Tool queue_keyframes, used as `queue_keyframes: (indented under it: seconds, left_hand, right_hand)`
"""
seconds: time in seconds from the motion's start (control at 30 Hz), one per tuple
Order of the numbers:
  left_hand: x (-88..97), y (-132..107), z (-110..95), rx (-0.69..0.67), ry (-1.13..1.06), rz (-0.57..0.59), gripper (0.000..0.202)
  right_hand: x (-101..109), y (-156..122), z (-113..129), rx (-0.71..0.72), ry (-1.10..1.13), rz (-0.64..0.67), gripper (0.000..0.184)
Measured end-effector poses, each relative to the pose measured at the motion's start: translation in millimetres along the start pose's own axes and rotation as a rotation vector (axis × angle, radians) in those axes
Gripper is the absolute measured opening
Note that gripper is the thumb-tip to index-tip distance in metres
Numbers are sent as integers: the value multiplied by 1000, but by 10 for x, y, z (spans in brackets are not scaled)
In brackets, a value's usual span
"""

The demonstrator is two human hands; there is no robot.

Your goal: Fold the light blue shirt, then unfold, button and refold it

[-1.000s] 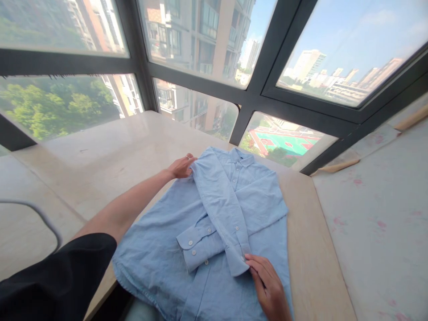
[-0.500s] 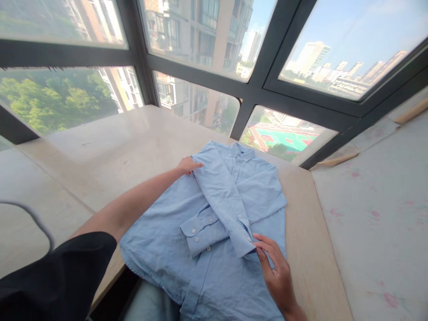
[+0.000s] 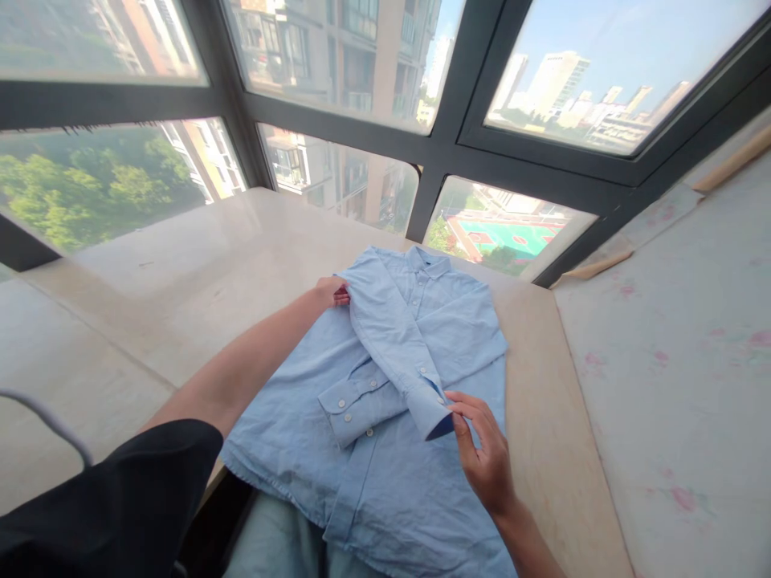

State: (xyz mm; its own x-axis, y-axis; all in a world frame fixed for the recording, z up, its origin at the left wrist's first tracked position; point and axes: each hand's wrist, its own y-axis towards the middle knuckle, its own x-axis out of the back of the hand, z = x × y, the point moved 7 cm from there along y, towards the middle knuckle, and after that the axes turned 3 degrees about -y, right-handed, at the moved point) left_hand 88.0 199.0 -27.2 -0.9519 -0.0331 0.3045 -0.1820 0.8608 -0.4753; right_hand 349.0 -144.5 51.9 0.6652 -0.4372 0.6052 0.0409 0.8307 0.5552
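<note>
A light blue button-up shirt lies front up, its collar toward the window and its hem hanging over the ledge's near edge. Both sleeves are laid crosswise over the front, one on top of the other. At the shirt's left side, near the upper sleeve, my left hand is closed on the fabric, with its fingertips partly hidden. My right hand pinches the cuff of the top sleeve between thumb and fingers, and the cuff's opening gapes a little. The lower sleeve's buttoned cuff lies to the left.
The shirt rests on a pale stone ledge in a window corner. Dark window frames stand behind it. A flower-patterned wall borders the right side. A grey cable curves at the far left.
The right hand has raised the top cuff slightly, so its opening shows more. The left hand's fingers have curled in around the fabric. The whole view has shifted a little.
</note>
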Motion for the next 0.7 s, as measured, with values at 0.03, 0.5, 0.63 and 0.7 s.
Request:
queue_keyframes:
  seconds: [0.03, 0.5, 0.63, 0.7]
  left_hand:
    - [-3, -15, 3, 6, -33, 14, 12]
    - [-72, -253, 97, 71, 62, 114, 22]
    - [23, -356, 88, 59, 188, 122, 24]
    - [36, -436, 117, 58, 227, 141, 23]
  right_hand:
    - [-2, -12, 4, 6, 1, -7, 17]
    - [-122, -207, -33, 37, -2, 105, 19]
    - [-182, -244, -29, 25, 10, 146, 20]
    - [-241, -296, -58, 4, 10, 174, 23]
